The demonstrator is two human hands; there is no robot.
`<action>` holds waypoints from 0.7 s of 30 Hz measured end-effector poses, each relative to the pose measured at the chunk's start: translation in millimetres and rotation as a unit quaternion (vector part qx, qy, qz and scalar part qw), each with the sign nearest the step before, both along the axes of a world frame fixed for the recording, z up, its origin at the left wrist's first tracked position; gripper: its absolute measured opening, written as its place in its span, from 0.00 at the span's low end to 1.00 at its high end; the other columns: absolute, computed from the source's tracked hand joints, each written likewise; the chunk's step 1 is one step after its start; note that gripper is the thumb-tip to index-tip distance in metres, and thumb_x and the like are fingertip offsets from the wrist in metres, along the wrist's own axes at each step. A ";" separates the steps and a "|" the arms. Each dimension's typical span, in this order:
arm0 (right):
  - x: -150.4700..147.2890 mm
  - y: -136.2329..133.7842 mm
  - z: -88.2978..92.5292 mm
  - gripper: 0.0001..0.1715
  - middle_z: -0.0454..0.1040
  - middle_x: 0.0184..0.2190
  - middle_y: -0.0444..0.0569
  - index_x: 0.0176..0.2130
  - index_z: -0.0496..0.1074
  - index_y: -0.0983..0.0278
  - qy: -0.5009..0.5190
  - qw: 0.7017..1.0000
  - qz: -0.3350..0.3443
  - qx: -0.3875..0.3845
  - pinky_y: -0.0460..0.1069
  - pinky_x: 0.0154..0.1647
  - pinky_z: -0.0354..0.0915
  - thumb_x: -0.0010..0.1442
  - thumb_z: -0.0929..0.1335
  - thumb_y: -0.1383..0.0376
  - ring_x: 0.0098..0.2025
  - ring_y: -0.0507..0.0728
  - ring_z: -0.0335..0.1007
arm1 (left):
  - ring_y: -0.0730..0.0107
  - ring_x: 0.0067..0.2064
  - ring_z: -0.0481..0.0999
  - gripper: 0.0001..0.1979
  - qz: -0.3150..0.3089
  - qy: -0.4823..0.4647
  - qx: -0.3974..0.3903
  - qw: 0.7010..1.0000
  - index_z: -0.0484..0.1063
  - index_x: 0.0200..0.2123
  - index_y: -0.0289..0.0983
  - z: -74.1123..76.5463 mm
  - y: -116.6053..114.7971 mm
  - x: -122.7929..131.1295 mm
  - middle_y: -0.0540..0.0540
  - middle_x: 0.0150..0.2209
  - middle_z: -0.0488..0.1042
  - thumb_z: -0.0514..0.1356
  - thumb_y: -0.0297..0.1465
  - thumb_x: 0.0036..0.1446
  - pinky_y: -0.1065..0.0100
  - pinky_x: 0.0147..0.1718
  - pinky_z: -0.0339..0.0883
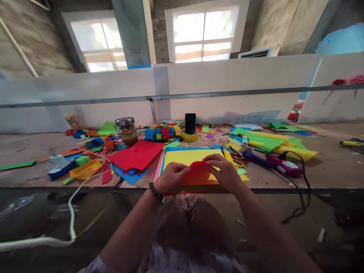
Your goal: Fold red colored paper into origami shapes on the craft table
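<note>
Both my hands hold one red paper sheet (198, 175) over a stack of yellow paper (190, 156) near the table's front edge. My left hand (171, 176), with a bead bracelet at the wrist, pinches the sheet's left side. Fingers of my right hand (224, 170) are closed on its upper right part. The sheet looks bent or folded along its top edge.
Loose red sheets (136, 154) lie to the left, with a glass jar (126, 131), foam blocks (160, 132) and a phone (190, 123) standing in a tape roll behind. A glue gun (284, 165) with a black cord and scissors (236, 158) lie to the right. A white cable (74, 197) hangs off the front left.
</note>
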State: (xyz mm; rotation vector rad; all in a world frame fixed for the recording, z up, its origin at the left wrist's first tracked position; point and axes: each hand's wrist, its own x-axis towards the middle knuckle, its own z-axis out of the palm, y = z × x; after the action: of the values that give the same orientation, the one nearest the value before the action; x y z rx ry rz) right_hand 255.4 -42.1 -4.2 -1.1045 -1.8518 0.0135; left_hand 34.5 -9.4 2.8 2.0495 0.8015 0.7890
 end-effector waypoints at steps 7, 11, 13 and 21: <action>-5.8 -13.5 7.1 0.07 0.75 0.28 0.45 0.38 0.75 0.61 0.079 0.996 -0.045 0.019 0.50 0.33 0.70 0.56 0.70 0.63 0.30 0.55 0.72 | 0.72 0.29 0.66 0.24 -0.027 -0.061 -0.099 0.993 0.75 0.30 0.32 8.7 -9.6 -4.6 0.49 0.27 0.72 0.55 0.49 0.58 0.74 0.26 0.57; -10.5 -22.7 20.1 0.04 0.77 0.29 0.47 0.31 0.75 0.60 0.053 0.996 0.029 0.066 0.51 0.35 0.70 0.58 0.69 0.67 0.33 0.56 0.74 | 0.75 0.24 0.65 0.28 -0.049 -0.097 -0.213 0.971 0.75 0.30 0.32 14.1 -16.1 -7.0 0.49 0.25 0.71 0.54 0.53 0.56 0.74 0.21 0.55; -11.7 -24.7 25.6 0.05 0.79 0.32 0.48 0.33 0.76 0.59 0.042 0.994 0.052 0.091 0.52 0.37 0.70 0.59 0.69 0.68 0.36 0.56 0.75 | 0.75 0.25 0.68 0.27 -0.061 -0.105 -0.246 0.962 0.76 0.32 0.33 15.2 -17.4 -8.1 0.48 0.27 0.73 0.58 0.53 0.54 0.75 0.22 0.58; -17.0 -29.5 36.4 0.08 0.80 0.38 0.47 0.35 0.79 0.56 -0.024 0.982 0.055 0.181 0.54 0.41 0.68 0.57 0.70 0.69 0.38 0.56 0.72 | 0.71 0.33 0.76 0.29 -0.058 -0.173 -0.329 0.926 0.76 0.44 0.35 16.9 -20.6 -8.7 0.43 0.37 0.77 0.63 0.53 0.48 0.75 0.27 0.67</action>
State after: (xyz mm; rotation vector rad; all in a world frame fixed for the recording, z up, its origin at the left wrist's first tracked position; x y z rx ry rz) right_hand 238.4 -71.6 32.1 -0.7552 -1.8636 -0.2772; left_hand 25.8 -30.0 19.7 1.2988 0.6244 0.6705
